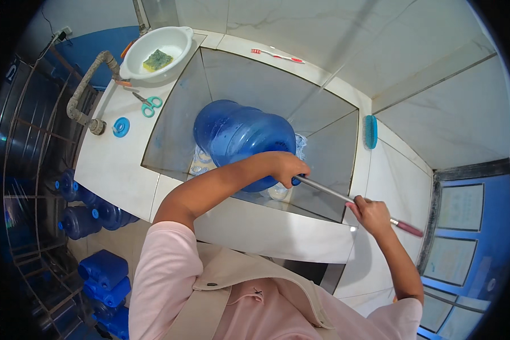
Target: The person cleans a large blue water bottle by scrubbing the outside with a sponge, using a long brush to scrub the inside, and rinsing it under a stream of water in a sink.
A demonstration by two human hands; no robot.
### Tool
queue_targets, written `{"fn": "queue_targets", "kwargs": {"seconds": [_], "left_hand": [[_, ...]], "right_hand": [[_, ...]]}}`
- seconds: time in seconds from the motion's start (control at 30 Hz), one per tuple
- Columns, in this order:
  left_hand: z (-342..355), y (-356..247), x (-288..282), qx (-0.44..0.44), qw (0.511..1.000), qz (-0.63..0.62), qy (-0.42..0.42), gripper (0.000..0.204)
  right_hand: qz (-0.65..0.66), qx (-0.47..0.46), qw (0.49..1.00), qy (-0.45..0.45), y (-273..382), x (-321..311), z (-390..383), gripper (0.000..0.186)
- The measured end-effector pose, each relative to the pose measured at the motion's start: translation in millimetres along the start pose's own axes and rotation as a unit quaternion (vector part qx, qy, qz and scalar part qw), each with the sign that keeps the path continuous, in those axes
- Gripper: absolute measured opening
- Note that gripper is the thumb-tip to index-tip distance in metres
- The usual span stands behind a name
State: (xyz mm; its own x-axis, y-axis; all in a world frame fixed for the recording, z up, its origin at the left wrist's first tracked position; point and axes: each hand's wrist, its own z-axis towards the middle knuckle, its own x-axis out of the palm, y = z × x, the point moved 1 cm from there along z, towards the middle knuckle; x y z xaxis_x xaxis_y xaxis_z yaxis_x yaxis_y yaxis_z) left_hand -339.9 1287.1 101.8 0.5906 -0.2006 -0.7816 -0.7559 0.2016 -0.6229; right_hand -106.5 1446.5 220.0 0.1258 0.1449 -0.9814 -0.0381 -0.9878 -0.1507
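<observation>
A large blue water jug (241, 131) lies on its side in the grey tiled basin (226, 73). My left hand (289, 169) is closed around its neck at the right end, the fingers partly hidden. A metal rod (328, 190) with a dark red handle (408, 228) runs up to the neck beneath that hand. Whether its far tip is inside the jug is hidden. Farther right, my right hand (370, 214) is wrapped round the rod just short of the handle.
White basin with sponge (159, 59), teal scissors (147, 105) and blue ring (120, 127) sit on the left ledge. A toothbrush (277, 56) lies on the back rim, a blue scrub brush (370, 132) on the right. Blue jugs (103, 269) stand on the lower-left floor.
</observation>
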Motion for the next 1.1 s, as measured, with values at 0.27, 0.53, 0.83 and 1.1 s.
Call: {"fn": "queue_targets", "kwargs": {"seconds": [0.27, 0.53, 0.83, 1.1], "left_hand": [[6, -20, 26, -0.045, 0.968, 0.145, -0.197, 0.045], [-2, -20, 15, -0.076, 0.956, 0.153, -0.24, 0.047], [-4, -9, -18, -0.119, 0.991, -0.05, 0.044, 0.049], [-13, -30, 34, -0.146, 0.927, 0.098, -0.331, 0.057]], "right_hand": [[0.431, 0.191, 0.877, 0.092, 11, 58, -50, 0.044], [0.312, 0.223, 0.905, 0.185, 6, 3, -3, 0.042], [-0.022, -0.05, 0.998, 0.028, -7, -13, 27, 0.039], [0.537, 0.331, 0.718, 0.293, 24, 11, -3, 0.046]]}}
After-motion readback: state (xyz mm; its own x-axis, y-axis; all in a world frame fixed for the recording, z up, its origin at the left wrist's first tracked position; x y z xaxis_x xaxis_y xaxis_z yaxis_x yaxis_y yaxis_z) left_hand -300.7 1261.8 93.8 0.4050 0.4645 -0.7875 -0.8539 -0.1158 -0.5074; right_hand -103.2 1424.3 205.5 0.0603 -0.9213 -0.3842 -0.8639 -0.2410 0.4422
